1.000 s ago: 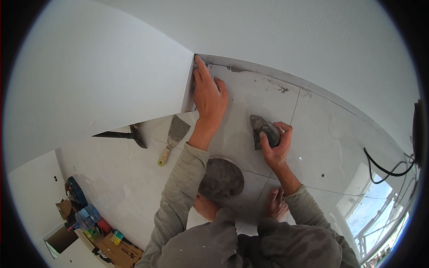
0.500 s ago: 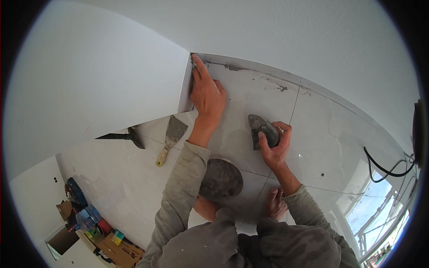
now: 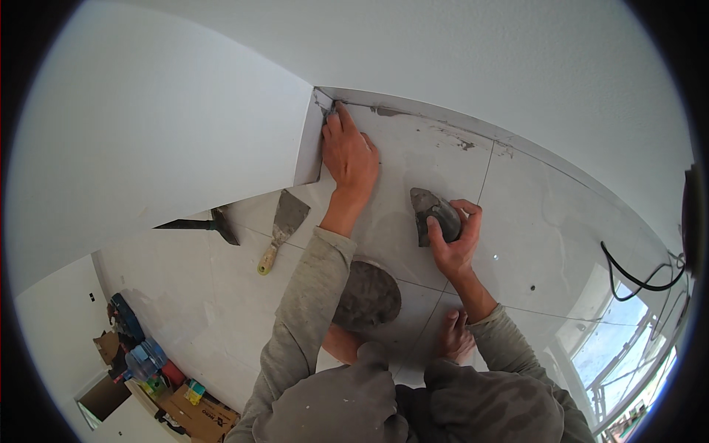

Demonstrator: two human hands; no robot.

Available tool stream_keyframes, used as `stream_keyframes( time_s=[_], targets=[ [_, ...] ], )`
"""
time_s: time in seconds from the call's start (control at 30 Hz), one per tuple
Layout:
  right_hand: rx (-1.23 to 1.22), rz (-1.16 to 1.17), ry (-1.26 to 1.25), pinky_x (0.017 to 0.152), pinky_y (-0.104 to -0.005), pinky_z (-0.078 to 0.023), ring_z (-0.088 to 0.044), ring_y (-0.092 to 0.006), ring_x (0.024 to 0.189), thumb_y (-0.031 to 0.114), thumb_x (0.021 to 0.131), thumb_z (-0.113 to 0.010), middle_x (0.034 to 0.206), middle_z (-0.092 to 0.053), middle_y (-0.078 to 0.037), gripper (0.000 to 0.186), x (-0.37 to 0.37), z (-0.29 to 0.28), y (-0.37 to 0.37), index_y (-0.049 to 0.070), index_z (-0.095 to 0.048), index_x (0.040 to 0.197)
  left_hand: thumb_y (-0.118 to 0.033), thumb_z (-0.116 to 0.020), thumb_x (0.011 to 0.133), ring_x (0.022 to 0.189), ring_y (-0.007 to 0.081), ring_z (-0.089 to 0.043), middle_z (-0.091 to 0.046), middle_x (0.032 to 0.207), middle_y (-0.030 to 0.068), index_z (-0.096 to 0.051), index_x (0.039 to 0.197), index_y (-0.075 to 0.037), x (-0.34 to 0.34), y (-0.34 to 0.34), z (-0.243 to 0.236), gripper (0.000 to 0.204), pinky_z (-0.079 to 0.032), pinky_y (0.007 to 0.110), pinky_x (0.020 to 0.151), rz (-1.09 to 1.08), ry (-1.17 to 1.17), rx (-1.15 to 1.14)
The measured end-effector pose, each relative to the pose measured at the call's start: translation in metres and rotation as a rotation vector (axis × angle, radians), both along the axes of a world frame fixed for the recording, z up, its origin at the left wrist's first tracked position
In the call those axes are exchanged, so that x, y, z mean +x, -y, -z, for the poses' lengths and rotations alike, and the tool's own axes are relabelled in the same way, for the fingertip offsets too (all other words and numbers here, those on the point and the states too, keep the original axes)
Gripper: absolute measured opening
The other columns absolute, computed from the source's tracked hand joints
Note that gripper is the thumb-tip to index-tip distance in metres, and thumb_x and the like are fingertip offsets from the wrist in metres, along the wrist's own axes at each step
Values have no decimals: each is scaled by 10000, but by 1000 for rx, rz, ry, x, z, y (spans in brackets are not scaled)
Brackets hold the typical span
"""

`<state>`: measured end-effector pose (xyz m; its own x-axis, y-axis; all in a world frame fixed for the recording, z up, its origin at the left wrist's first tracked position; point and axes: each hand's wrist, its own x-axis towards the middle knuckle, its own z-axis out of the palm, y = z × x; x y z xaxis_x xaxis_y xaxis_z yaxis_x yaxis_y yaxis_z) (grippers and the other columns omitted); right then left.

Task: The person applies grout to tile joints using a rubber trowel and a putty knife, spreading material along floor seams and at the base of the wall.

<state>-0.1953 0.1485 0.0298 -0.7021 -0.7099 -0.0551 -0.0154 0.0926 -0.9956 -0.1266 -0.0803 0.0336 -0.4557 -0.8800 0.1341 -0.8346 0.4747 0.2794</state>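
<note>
left hand (image 3: 351, 156) shifted right

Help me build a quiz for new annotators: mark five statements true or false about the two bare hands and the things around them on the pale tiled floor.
1. The right hand grips a dark, curved, grey-smeared object. True.
2. A grey-bladed metal scraper with a yellowish handle lies on the pale tiled floor. True.
3. The left hand is wrapped around the scraper's handle. False: its fingers are at the foot of the corner between the white walls.
4. A round, dark grey mass lies between the forearms. True.
5. A looped black cable shows at the picture's left edge. False: the looped black cable is toward the right edge.
</note>
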Motion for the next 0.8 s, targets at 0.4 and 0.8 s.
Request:
stream_keyframes(
  time_s=[0.4, 0.8],
  targets=[
    [-19, -8, -17, 852, -325, -550, -649, -209, 995, 32, 896, -739, 1099, -601, -144, 481, 0, 1, 1, 0, -434, 1266, -149, -534, 932, 1190, 458, -548, -530, 1264, 297, -432, 1413, 189, 7, -13, -1, 597, -470, 503, 1019, -180, -291, 154],
    [8, -38, -55, 858, -340, -550, -677, -232, 979, 12, 889, -741, 1044, -645, -157, 488, -2, -3, 1, 8, -426, 1262, -83, -531, 890, 1152, 443, -569, -560, 1231, 263, -493, 1373, 150, -24, 6, 10, 537, -434, 544, 997, -246, -317, 141]
  ],
)
